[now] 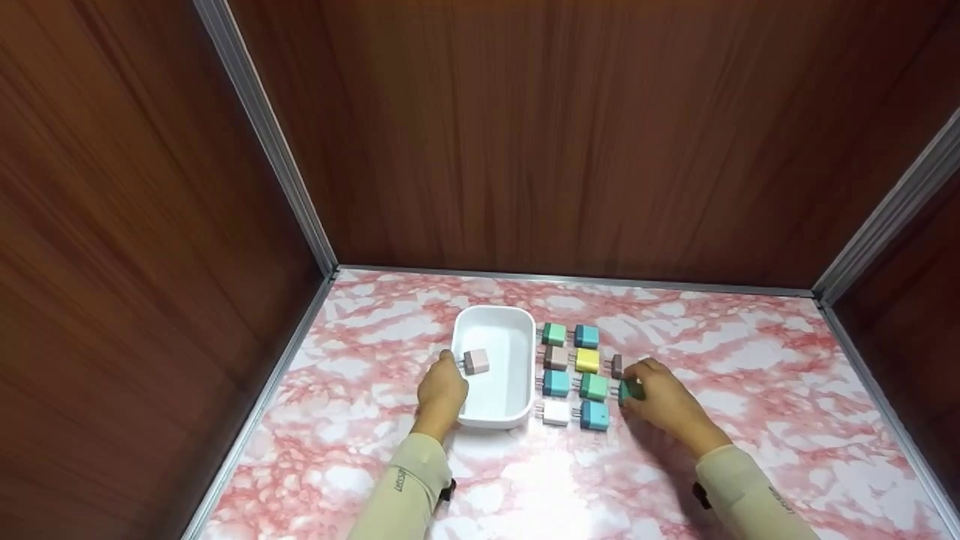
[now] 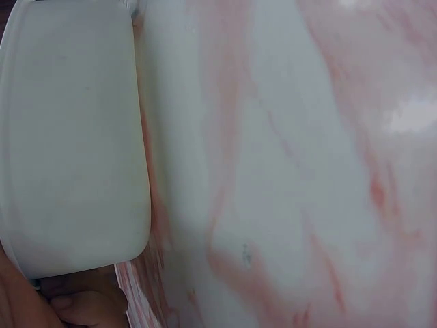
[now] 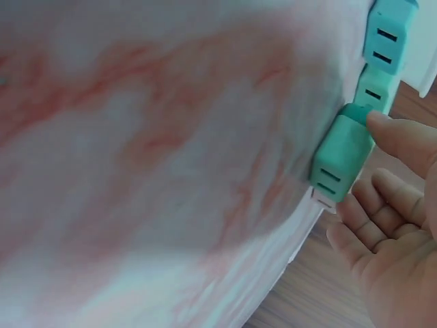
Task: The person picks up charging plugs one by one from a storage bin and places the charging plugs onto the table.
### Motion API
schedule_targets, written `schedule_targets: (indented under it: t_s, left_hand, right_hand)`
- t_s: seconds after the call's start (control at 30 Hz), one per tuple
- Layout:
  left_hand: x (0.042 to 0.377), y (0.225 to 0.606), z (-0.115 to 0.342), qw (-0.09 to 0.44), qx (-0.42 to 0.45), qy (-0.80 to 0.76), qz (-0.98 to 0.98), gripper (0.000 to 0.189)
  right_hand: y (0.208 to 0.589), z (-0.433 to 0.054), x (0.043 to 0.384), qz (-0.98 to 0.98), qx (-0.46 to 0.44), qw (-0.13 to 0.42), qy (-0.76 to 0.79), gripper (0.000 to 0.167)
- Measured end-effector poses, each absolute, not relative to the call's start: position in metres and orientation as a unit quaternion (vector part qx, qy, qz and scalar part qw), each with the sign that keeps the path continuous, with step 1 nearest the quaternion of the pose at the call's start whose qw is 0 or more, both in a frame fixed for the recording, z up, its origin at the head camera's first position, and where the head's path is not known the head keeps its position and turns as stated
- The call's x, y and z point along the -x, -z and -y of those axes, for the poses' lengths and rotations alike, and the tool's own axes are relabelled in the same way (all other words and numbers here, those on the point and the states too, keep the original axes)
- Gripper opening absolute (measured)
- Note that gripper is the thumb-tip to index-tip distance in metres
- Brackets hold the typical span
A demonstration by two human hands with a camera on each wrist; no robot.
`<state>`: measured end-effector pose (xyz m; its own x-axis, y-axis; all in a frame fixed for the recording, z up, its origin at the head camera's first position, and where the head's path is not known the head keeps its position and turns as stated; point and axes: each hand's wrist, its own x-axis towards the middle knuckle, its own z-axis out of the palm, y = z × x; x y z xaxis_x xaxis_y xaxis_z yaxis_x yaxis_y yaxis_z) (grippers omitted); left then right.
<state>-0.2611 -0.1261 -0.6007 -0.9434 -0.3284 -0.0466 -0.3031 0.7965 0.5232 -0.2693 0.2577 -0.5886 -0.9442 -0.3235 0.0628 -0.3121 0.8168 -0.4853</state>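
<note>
A white plastic tub (image 1: 495,421) sits on the table, and my left hand (image 1: 441,388) grips its left rim. In the left wrist view the fingers (image 2: 89,307) show at the end of the tub's wall (image 2: 75,150). Inside the tub lies one pale pink plug charger (image 1: 476,361). Between thumb and finger, my right hand (image 1: 661,394) pinches a green plug charger (image 1: 627,391) at the right end of the rows. The right wrist view shows the thumb (image 3: 403,140) against that green charger (image 3: 341,154), the other fingers curled beside it.
Several chargers stand in rows right of the tub, prongs leftward: blue (image 1: 587,336), yellow (image 1: 587,360), white (image 1: 556,412), light green (image 1: 554,334). A brownish one (image 1: 616,366) sits just behind the held charger. Wood-grain panels (image 1: 555,150) enclose the marbled table (image 1: 360,360).
</note>
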Motion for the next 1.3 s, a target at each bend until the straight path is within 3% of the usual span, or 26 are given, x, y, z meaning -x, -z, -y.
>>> schedule_targets:
  t_s: [0.43,0.97,1.3]
  left_hand:
    - [0.265,0.605,0.126,0.041,-0.172,0.270,0.946,0.037]
    - [0.260,0.600,0.127,0.018,-0.165,0.269,0.949,0.053]
    - [0.261,0.601,0.126,0.052,-0.170,0.266,0.947,0.035]
  right_hand:
    - [0.579,-0.229,0.272,-0.936,0.241,-0.063,0.250,0.050]
    - [0.570,-0.187,0.271,-0.931,0.265,-0.068,0.240,0.049]
    - [0.573,-0.156,0.266,-0.925,0.282,-0.064,0.249,0.049]
